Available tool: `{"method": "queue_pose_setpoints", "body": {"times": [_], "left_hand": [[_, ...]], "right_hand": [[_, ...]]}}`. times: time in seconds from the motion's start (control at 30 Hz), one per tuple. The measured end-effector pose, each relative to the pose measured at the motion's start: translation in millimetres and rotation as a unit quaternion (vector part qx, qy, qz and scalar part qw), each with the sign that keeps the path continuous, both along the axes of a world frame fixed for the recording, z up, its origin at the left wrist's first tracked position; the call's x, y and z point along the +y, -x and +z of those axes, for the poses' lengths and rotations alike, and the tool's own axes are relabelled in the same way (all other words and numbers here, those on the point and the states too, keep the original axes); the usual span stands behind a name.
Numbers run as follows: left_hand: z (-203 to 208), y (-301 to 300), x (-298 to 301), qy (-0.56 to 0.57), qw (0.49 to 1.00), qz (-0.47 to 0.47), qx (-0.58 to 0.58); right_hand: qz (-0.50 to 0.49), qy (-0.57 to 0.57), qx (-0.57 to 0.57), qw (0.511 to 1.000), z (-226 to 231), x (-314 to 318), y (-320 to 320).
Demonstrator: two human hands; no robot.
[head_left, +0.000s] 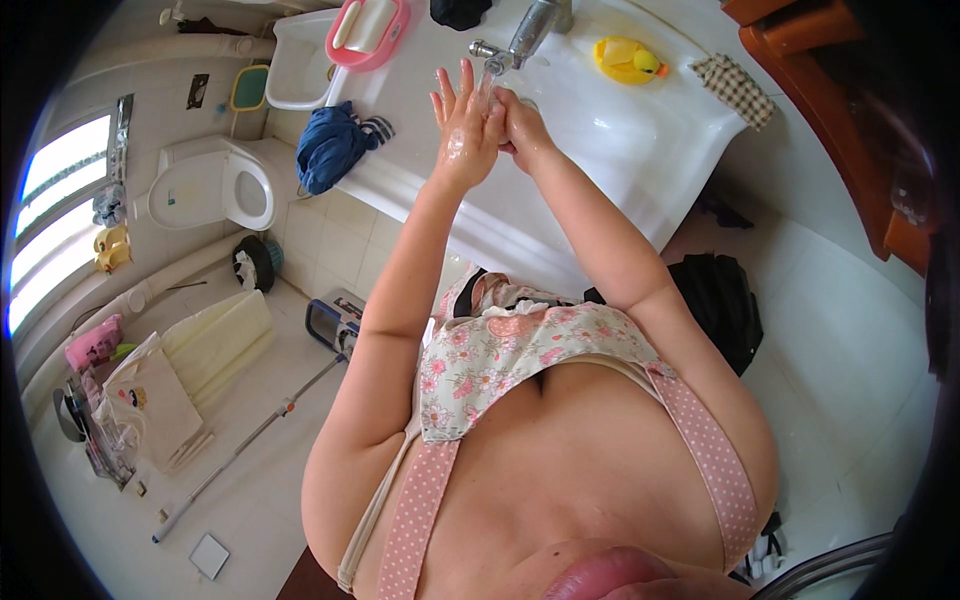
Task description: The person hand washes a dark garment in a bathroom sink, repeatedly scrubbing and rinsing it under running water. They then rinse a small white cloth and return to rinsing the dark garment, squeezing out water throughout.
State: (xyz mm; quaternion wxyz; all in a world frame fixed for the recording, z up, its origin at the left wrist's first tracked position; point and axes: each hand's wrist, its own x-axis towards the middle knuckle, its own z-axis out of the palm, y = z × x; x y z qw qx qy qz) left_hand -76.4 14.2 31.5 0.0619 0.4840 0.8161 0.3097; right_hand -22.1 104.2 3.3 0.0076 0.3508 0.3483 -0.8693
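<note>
Under the metal faucet (530, 36), my two hands meet over the white sink (640, 150). My left hand (465, 140) is wet, with its fingers stretched out and spread upward; soapy foam or water shines on its back. Closed against the thumb side of the left hand is my right hand (522, 125), its fingers curled and partly hidden. A thin stream of water runs from the spout down between them. A yellow duck-shaped dish (627, 61) sits on the sink's rim, right of the faucet.
Left of the sink lie a blue cloth (335, 150) and a pink tray (378, 52) with white items. A checked cloth (735, 90) hangs over the right corner. A toilet (205, 185) stands far left; a mop (250, 435) lies on the floor.
</note>
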Motion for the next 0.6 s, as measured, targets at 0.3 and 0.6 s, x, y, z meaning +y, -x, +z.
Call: {"method": "queue_pose_setpoints", "body": {"times": [0.3,0.6], "left_hand": [[10,-6,-11,0.014,0.994,-0.057,0.096],[-4,0,-8,0.111,0.989,0.093,-0.001]], "right_hand": [[-0.048,-0.052,0.012,0.997,1,-7,12],[0.0,-0.422,-0.136,0.896,10,-21,12]]}}
